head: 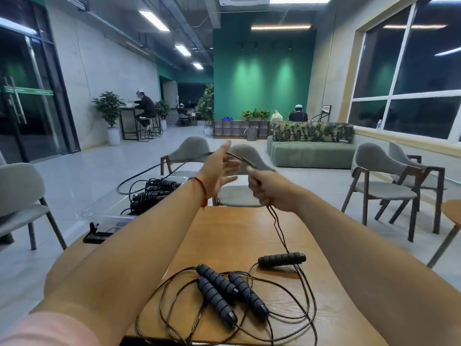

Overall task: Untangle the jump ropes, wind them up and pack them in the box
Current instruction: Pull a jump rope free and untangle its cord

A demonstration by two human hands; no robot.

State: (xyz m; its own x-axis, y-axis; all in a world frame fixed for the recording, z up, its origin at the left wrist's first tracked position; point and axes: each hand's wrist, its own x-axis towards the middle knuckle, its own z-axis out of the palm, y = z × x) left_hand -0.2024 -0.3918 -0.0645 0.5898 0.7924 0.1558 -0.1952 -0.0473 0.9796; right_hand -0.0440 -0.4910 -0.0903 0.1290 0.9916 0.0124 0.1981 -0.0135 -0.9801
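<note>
Right grip [270, 192] fisted on rope [240, 158], left grip [220, 169] splayed open, box [104, 208] partly hidden behind forearm.

I get only one view: a wide-angle camera on the person's head, facing forward and slightly down. The wooden table [237, 233] is close below, left hand [219, 168] and right hand [270, 191] mid-picture, the green wall [262, 78] far behind.

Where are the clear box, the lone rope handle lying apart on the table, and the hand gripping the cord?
clear box [102, 213]: head view, near transparent wall.
lone handle [282, 259]: head view, middle of its grip.
right hand [272, 193]: head view, middle of the fist.
</note>
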